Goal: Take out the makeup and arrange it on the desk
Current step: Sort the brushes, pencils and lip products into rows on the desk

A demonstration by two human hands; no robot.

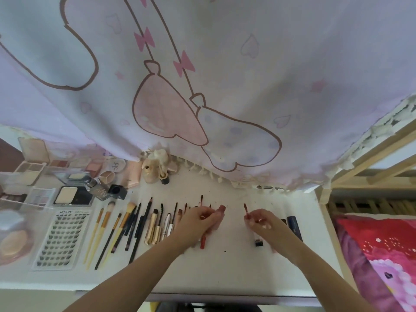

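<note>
Makeup lies in rows on the white desk [225, 271]. My left hand [198, 224] grips a pink lip gloss tube [220, 211] above a row of brushes, pencils and mascara wands [135, 224]. To its right, my right hand [262, 220] pinches a red-tipped lip gloss wand [245, 210], lifted clear of the tube. A red lip tube [203, 240] lies under my left wrist. A small black item [258, 242] and a dark blue tube [293, 225] lie beside my right hand.
Palettes and compacts [45, 176] fill the back left, with a false-lash card [62, 239] and a powder puff [14, 244] in front. A cream bottle [155, 170] stands at the back. A printed curtain [202, 86] hangs over the desk. A wooden frame [360, 167] and red bedding [382, 251] stand right.
</note>
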